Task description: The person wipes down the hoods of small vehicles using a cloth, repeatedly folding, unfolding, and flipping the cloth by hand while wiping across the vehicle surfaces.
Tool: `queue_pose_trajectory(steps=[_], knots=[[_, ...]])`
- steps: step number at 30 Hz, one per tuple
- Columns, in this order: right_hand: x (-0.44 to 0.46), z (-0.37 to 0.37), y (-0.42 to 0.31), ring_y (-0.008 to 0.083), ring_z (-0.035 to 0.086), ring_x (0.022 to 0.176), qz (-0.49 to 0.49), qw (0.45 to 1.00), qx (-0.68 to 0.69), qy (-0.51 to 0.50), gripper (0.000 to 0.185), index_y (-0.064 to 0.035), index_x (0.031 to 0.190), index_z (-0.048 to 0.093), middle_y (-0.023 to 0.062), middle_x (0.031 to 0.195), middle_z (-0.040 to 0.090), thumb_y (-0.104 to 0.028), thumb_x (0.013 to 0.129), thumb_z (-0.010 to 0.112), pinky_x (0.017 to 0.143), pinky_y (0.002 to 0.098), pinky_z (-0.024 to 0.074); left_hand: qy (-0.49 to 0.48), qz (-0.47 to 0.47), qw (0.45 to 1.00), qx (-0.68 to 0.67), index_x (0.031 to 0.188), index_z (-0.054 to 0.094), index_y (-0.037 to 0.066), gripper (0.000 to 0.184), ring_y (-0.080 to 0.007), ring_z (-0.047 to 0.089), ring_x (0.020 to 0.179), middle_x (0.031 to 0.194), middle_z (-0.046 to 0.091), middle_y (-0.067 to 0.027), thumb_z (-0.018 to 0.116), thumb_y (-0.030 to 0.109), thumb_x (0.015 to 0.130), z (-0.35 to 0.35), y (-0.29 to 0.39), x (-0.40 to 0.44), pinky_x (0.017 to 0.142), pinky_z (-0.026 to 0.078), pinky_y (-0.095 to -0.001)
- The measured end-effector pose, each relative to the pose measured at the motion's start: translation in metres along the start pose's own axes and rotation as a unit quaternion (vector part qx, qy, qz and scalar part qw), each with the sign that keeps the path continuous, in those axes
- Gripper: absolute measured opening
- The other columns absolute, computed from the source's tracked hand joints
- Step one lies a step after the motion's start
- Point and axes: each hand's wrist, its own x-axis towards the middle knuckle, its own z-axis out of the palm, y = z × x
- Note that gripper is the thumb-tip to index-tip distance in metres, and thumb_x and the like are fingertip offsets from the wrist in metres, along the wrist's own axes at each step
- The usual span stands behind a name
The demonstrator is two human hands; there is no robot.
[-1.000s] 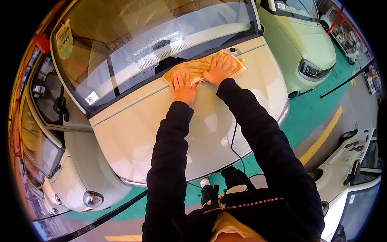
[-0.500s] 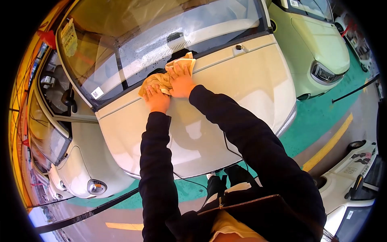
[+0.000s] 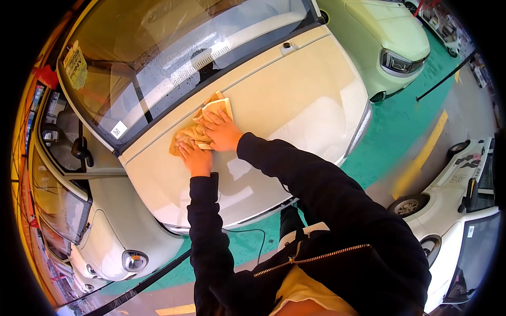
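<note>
A rumpled tan cloth (image 3: 184, 136) lies near the rear edge of the car hood (image 3: 295, 100) beneath the left hand (image 3: 195, 158) and right hand (image 3: 222, 134), each grip spread flat, while droplets (image 3: 149, 62) dot the windshield (image 3: 163, 31); how much is wiped is unclear.

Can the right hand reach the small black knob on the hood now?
Probably yes: the right hand is on the cloth, with only bare hood between it and the black knob.

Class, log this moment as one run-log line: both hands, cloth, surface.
left hand: on cloth | right hand: on cloth, fingers spread | cloth: orange-tan, bunched, on cream hood | windshield: droplets visible
</note>
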Motion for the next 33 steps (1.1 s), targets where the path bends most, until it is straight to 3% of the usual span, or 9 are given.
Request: queue_pose_trajectory(steps=[6, 13, 15, 17, 18, 23, 27, 29, 33], knots=[[-0.151, -0.051, 0.035, 0.0257, 0.022, 0.140, 0.044, 0.997, 0.054, 0.030, 0.049, -0.0089, 0.117, 0.061, 0.0025, 0.145, 0.037, -0.019, 0.069, 0.058, 0.112, 0.0528, 0.0137, 0.117, 0.135, 0.979, -0.098, 0.139, 0.035, 0.002, 0.057, -0.0439, 0.016, 0.138, 0.147, 0.017, -0.0308, 0.051, 0.025, 0.089, 0.030, 0.068, -0.150, 0.111, 0.016, -0.0507], [-0.324, -0.083, 0.088, 0.0318, 0.018, 0.140, 0.276, 0.959, 0.029, 0.063, 0.072, -0.0146, 0.136, 0.044, 0.0040, 0.149, 0.030, -0.021, 0.066, 0.062, 0.112, 0.0539, 0.0156, -0.028, 0.300, 0.931, -0.206, 0.144, 0.028, 0.008, 0.069, -0.0622, 0.000, 0.130, 0.140, -0.001, -0.0457, 0.056, 0.034, 0.086, 0.064, 0.195, -0.259, 0.106, 0.005, -0.0636], [-0.344, -0.082, 0.109, 0.0363, 0.017, 0.140, 0.293, 0.953, 0.047, 0.065, 0.071, -0.0152, 0.136, 0.045, 0.0087, 0.149, 0.030, -0.022, 0.067, 0.061, 0.111, 0.0559, 0.0157, -0.044, 0.304, 0.933, -0.187, 0.144, 0.027, 0.008, 0.068, -0.0635, -0.003, 0.129, 0.139, -0.002, -0.0472, 0.054, 0.035, 0.087, 0.070, 0.225, -0.250, 0.106, 0.004, -0.0643], [-0.342, -0.081, 0.130, 0.0372, 0.017, 0.140, 0.331, 0.935, -0.017, 0.126, 0.070, -0.0166, 0.136, 0.045, 0.0083, 0.150, 0.027, -0.022, 0.068, 0.061, 0.111, 0.0567, 0.0134, -0.005, 0.326, 0.930, -0.169, 0.145, 0.027, 0.010, 0.067, -0.0620, -0.003, 0.131, 0.140, -0.002, -0.0458, 0.052, 0.037, 0.088, 0.063, 0.253, -0.231, 0.106, 0.004, -0.0632], [-0.338, -0.080, 0.150, 0.0380, 0.016, 0.139, 0.353, 0.918, 0.004, 0.180, 0.068, -0.0187, 0.134, 0.047, 0.0037, 0.151, 0.027, -0.025, 0.067, 0.059, 0.107, 0.0639, 0.0103, 0.017, 0.334, 0.928, -0.162, 0.145, 0.027, 0.012, 0.065, -0.0581, -0.002, 0.133, 0.143, -0.002, -0.0421, 0.050, 0.037, 0.090, 0.056, 0.270, -0.216, 0.107, 0.004, -0.0616], [-0.304, -0.121, 0.252, 0.0463, 0.012, 0.137, 0.467, 0.869, -0.022, 0.164, 0.068, -0.0241, 0.137, 0.044, 0.0048, 0.151, 0.026, -0.032, 0.070, 0.056, 0.101, 0.0715, 0.0050, 0.076, 0.329, 0.926, -0.169, 0.145, 0.029, 0.015, 0.061, -0.0506, -0.006, 0.137, 0.147, -0.004, -0.0358, 0.048, 0.038, 0.092, 0.023, 0.381, -0.128, 0.110, 0.001, -0.0562], [-0.321, -0.120, 0.339, 0.0494, 0.025, 0.131, 0.489, 0.843, 0.066, 0.216, 0.066, -0.0215, 0.138, 0.042, 0.0150, 0.149, 0.027, -0.035, 0.076, 0.056, 0.107, 0.0545, 0.0226, 0.097, 0.337, 0.917, -0.191, 0.144, 0.032, 0.021, 0.056, -0.0500, -0.003, 0.137, 0.148, -0.001, -0.0343, 0.048, 0.036, 0.092, 0.007, 0.455, -0.102, 0.110, 0.003, -0.0563], [-0.337, -0.114, 0.364, 0.0456, 0.037, 0.126, 0.445, 0.820, 0.240, 0.268, 0.065, -0.0192, 0.139, 0.041, 0.0219, 0.146, 0.030, -0.034, 0.077, 0.055, 0.105, 0.0423, 0.0313, 0.111, 0.340, 0.918, -0.172, 0.144, 0.033, 0.022, 0.055, -0.0487, 0.001, 0.138, 0.149, 0.003, -0.0326, 0.048, 0.033, 0.092, 0.009, 0.469, -0.110, 0.110, 0.005, -0.0563], [-0.351, -0.104, 0.348, 0.0422, 0.040, 0.125, 0.421, 0.816, 0.202, 0.341, 0.055, -0.0080, 0.133, 0.048, 0.0254, 0.136, 0.043, -0.019, 0.080, 0.051, 0.105, 0.0400, 0.0325, 0.113, 0.383, 0.908, -0.126, 0.142, 0.036, 0.025, 0.053, -0.0438, 0.011, 0.139, 0.150, 0.014, -0.0268, 0.050, 0.025, 0.091, 0.013, 0.469, -0.127, 0.110, 0.009, -0.0551]])
